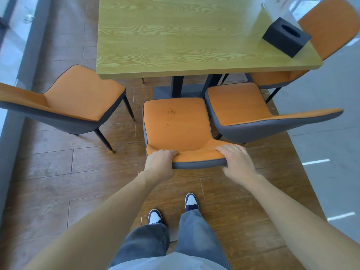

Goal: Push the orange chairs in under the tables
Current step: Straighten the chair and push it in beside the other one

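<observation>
Gripping orange chair (176, 123) backrest (both hands)

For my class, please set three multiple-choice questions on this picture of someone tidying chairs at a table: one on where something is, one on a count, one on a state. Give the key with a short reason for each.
1. Where is the black tissue box?
A. on the floor
B. on the table, near its right corner
C. on a chair seat

2. How many orange chairs can be seen?
A. two
B. four
C. six

3. What are the hands doing?
A. both grip the top of the middle chair's back
B. both rest flat on the table
C. one lifts the tissue box

Key: 1 B, the box stands on the table at its right end. 2 B, the middle chair, one at left and two at right. 3 A, the left hand and right hand clasp the backrest's edge.
</observation>
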